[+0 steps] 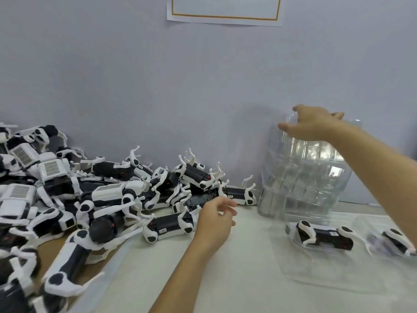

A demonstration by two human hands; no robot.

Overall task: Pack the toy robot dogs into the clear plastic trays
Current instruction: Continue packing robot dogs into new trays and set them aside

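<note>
The right hand (pixel 313 125) rests fingers spread on the upright stack of clear trays (pixel 302 177), thin and flexible so best pinched at the rim, while the left hand (pixel 214 220) hovers loosely curled, holding nothing, beside the light, spindly-legged toy dogs (pixel 167 227) heaped on the bench (pixel 225 267).

Both my arms out, hands at different heights

My right hand (pixel 312 124) is raised high and far forward, palm down, fingers spread and loosely bent, its bare forearm running back to the right edge. My left hand (pixel 214 219) sits lower and nearer the middle, back toward me, fingers loosely curled and gripping nothing, its forearm slanting down to the bottom edge.
</note>
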